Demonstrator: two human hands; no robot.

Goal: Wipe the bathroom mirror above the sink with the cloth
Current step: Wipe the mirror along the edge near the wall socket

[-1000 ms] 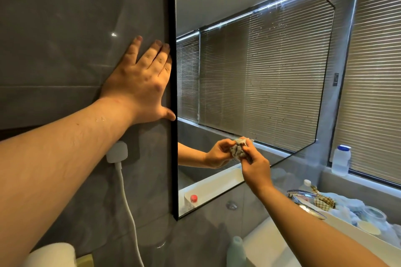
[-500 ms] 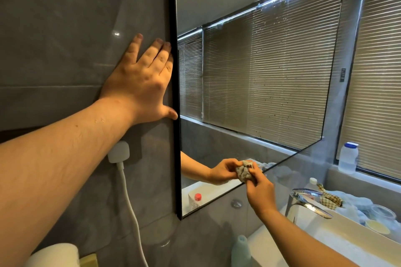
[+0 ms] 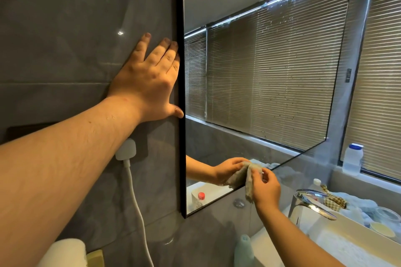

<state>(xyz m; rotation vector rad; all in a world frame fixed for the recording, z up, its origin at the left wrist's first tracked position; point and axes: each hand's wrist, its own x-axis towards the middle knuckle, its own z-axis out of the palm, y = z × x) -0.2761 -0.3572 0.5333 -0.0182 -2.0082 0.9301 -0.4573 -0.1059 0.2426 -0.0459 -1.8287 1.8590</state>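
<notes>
The cloth (image 3: 249, 182) is pinched in the right hand (image 3: 264, 188), fingers curled round it, and pressed against the mirror (image 3: 271, 76) at its lower edge, partly hanging below the frame. The left hand (image 3: 149, 84) is laid flat, fingers straight, on the grey wall (image 3: 65, 39) just left of the mirror's black edge. Most of the mirror above the cloth is unobstructed. No writing can be read.

The mirror (image 3: 271, 84) was glossy glass, speckled with spots, in a matt black frame. The cloth (image 3: 249, 182) looked coarse and woven. The tap (image 3: 312, 204) was polished metal; the wall tiles (image 3: 65, 28) were smooth and slightly shiny.
</notes>
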